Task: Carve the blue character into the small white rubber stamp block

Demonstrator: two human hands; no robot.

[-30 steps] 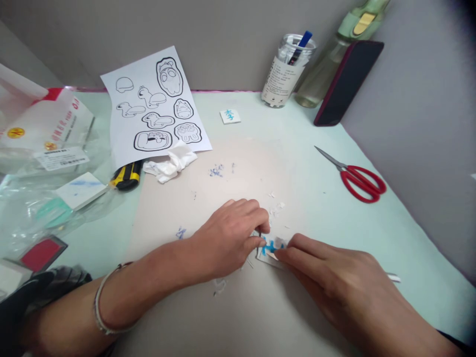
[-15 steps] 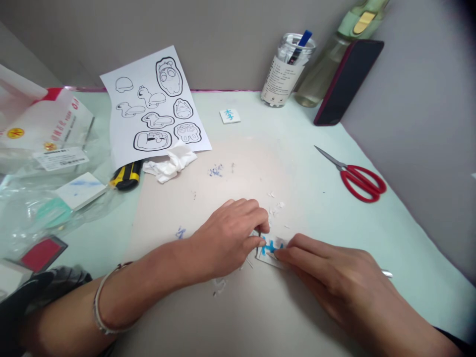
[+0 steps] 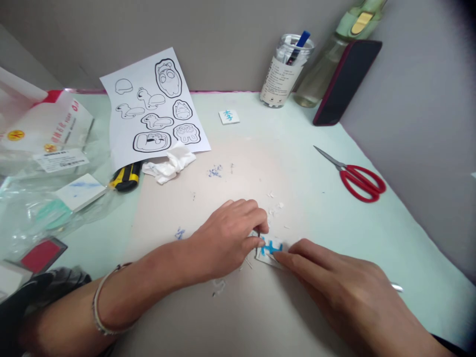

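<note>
The pale green desk (image 3: 320,218) holds red scissors (image 3: 359,179), a drawing sheet (image 3: 154,106), a crumpled tissue (image 3: 169,166) and a jar (image 3: 284,72).

The small block (image 3: 269,248) lies on the desk (image 3: 320,218) between both hands, scissors (image 3: 357,178) to its right, printed sheet (image 3: 154,109) behind-left.

The left hand (image 3: 226,235) pins a small white block with blue marking (image 3: 270,248) to the table (image 3: 334,218). The right hand (image 3: 334,285) presses a thin tool against the block's near right edge. Red scissors (image 3: 357,178) lie well right of the block; white shavings (image 3: 277,207) lie just behind it.
</note>
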